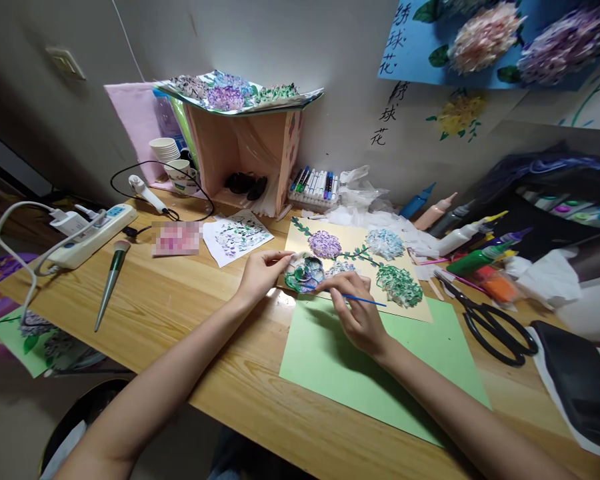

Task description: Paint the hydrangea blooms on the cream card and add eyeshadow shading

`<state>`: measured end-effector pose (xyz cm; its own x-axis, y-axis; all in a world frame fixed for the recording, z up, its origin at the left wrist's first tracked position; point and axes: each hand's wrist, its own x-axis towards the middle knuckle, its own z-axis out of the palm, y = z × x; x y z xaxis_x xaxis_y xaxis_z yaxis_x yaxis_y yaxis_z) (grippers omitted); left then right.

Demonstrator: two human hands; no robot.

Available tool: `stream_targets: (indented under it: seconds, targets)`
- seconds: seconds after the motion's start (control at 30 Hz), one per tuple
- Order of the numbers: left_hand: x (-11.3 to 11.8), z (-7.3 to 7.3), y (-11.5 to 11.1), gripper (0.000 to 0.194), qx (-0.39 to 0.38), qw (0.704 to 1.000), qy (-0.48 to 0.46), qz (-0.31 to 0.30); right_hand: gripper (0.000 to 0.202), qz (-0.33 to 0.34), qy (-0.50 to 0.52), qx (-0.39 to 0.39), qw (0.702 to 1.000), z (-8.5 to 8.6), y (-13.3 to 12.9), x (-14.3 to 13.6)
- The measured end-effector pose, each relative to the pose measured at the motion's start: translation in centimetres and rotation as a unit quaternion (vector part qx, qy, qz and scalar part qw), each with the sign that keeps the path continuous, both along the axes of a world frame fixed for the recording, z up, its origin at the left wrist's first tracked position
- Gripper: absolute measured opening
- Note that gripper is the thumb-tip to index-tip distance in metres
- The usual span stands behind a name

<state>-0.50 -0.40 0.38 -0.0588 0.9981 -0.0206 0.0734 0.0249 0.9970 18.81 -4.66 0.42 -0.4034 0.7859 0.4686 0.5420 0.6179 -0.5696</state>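
Blue paintbrush (367,301) lies in the right hand (361,321), pinched by its fingers over the cream sheet (423,311), its long axis running mostly crosswise, tip end to the left, tail to the right and slightly nearer the body. Just left of those fingers, at the tip end, is the paint-smeared palette (298,270), its left edge gripped by the left fingers. The right hand is nearer the brush; whether bristles touch paint, I cannot tell.
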Motion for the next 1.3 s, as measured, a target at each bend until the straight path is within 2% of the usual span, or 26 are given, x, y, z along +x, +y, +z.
stream_targets:
  seconds: [0.23, 0.37, 0.5, 0.57, 0.67, 1.0, 1.07, 1.13, 1.23, 1.3]
  targets:
    - [0.0, 0.0, 0.0, 0.029, -0.003, 1.0, 0.007, -0.002, 0.023, 0.006, 0.006, -0.018, 1.0, 0.1, 0.0, 0.0]
    - [0.0, 0.0, 0.0, 0.031, -0.007, 1.0, -0.002, -0.006, 0.023, -0.011, 0.009, -0.004, 1.0, 0.1, 0.0, 0.0]
    - [0.0, 0.2, -0.1, 0.031, -0.01, 1.0, -0.005, -0.006, 0.024, 0.018, -0.023, -0.013, 0.999, 0.1, 0.1, 0.1]
    - [0.1, 0.3, -0.1, 0.03, -0.01, 1.0, 0.005, -0.007, 0.026, 0.012, -0.013, -0.014, 1.0, 0.2, 0.2, 0.3]
    - [0.1, 0.3, -0.2, 0.029, -0.011, 1.0, 0.012, -0.011, 0.026, -0.004, 0.004, -0.006, 1.0, 0.3, 0.4, 0.5]
    - [-0.1, -0.2, 0.0, 0.03, -0.019, 1.0, 0.006, -0.023, 0.023, 0.015, -0.006, 0.024, 1.0, 0.8, -0.1, 1.0]
    - [-0.1, -0.2, 0.0, 0.032, -0.047, 0.999, 0.005, -0.021, 0.024, -0.009, 0.028, 0.038, 0.999, 1.0, -0.3, 2.4]
    - [0.0, -0.2, 0.0, 0.036, -0.08, 0.996, -0.002, -0.024, 0.023, -0.071, 0.09, 0.06, 0.992, 0.8, -0.5, 4.6]
    - [0.4, -0.1, -0.1, 0.04, -0.122, 0.992, -0.019, -0.023, 0.022, -0.173, 0.152, 0.081, 0.97, -0.2, -0.8, 8.2]
    - [0.7, -0.1, -0.2, 0.041, -0.145, 0.989, -0.017, -0.02, 0.021, -0.2, 0.148, 0.067, 0.966, -1.2, -1.0, 10.0]
